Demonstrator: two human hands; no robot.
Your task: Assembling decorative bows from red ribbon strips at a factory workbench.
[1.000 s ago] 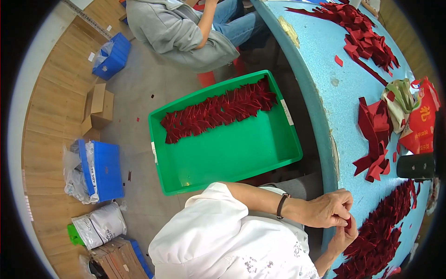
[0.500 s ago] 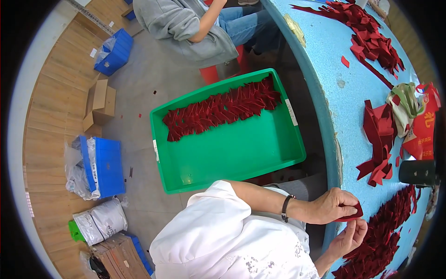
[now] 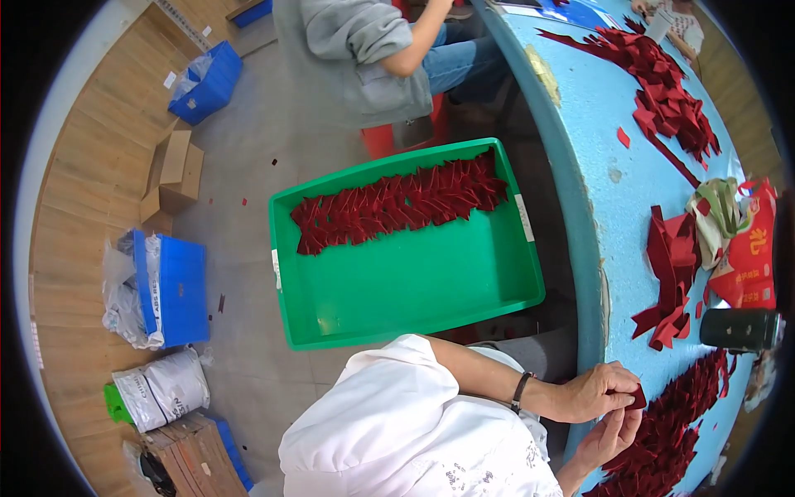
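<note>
Green tray (image 3: pixel 397 290) left, red ruffled strip (image 3: pixel 397 203) along its far side. Left hand (image 3: pixel 590 393) pinching small red piece (image 3: pixel 637 399) by desk (image 3: pixel 580 199) left edge; right hand (image 3: pixel 609 436) fingers narrowed just nearer, grip unclear. Right: dark red pile (image 3: pixel 662 432) on desk.

The fabric piece (image 3: pixel 637 398) is dark red, as is the ruffled strip (image 3: pixel 397 205) in the plain bright-green tub (image 3: pixel 397 290). The table (image 3: pixel 617 240) is speckled pale blue. Near, a white shirt (image 3: pixel 373 422) bears small grey motifs; far, a jacket (image 3: pixel 352 37) is grey. Left, wall panelling (image 3: pixel 91 166) shows brown wood grain.
</note>
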